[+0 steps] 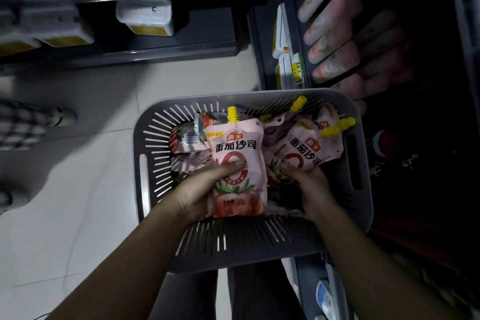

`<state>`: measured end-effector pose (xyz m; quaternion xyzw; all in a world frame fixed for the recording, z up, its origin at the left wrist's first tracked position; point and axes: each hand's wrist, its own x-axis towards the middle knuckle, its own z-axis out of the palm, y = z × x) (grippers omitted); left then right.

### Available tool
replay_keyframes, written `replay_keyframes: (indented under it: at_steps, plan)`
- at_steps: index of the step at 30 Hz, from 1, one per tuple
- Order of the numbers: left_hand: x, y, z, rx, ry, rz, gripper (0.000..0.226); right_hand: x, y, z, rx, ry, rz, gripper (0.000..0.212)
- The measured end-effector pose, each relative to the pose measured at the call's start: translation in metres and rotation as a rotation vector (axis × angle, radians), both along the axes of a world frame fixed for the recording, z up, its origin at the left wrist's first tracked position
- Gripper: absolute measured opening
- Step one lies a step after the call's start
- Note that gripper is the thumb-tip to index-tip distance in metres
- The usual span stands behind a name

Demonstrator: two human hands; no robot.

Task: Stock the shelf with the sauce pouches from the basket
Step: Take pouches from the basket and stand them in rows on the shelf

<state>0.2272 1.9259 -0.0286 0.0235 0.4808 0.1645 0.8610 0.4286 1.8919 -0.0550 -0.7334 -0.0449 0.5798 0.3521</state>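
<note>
A grey slotted basket [155,122] sits below me, holding several pink tomato sauce pouches with yellow caps. My left hand [205,189] grips one pouch [237,156] by its lower half, cap pointing away from me, thumb on the front. My right hand [309,182] is closed on a second pouch [304,150] that leans to the right inside the basket. More pouches [187,138] lie underneath at the left. The dark shelf [415,86] stands to the right, with rows of pouches [335,34] standing on it.
A dark shelf unit [130,54] at the upper left holds white tubs with yellow labels [145,18]. Price tags [288,65] line the right shelf's edge. Pale tiled floor [78,215] lies at the left. A checked object [20,125] is at the far left.
</note>
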Motion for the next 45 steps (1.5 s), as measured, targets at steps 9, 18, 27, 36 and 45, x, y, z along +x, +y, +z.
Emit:
replay_keyframes:
  at_steps: [9, 18, 27, 36, 45]
  plan:
    - [-0.004, -0.006, 0.013, 0.07, 0.1, -0.05, 0.032, 0.001, -0.008, 0.011, 0.058, -0.143, 0.078, 0.041]
    - [-0.007, 0.001, 0.082, 0.325, 0.219, -0.001, 0.039, 0.005, 0.005, 0.08, 0.269, -0.08, 0.272, 0.021]
    - [-0.025, 0.032, 0.177, 0.616, 0.256, -0.041, 0.04, 0.004, 0.026, 0.191, 0.539, -0.043, 0.433, 0.03]
    - [-0.045, 0.034, 0.291, 0.867, 0.159, -0.153, 0.031, -0.028, 0.001, 0.307, 0.656, -0.186, 0.341, 0.03]
    - [-0.051, 0.016, 0.383, 1.104, 0.014, -0.194, 0.033, -0.05, -0.06, 0.418, 0.909, -0.364, 0.205, 0.027]
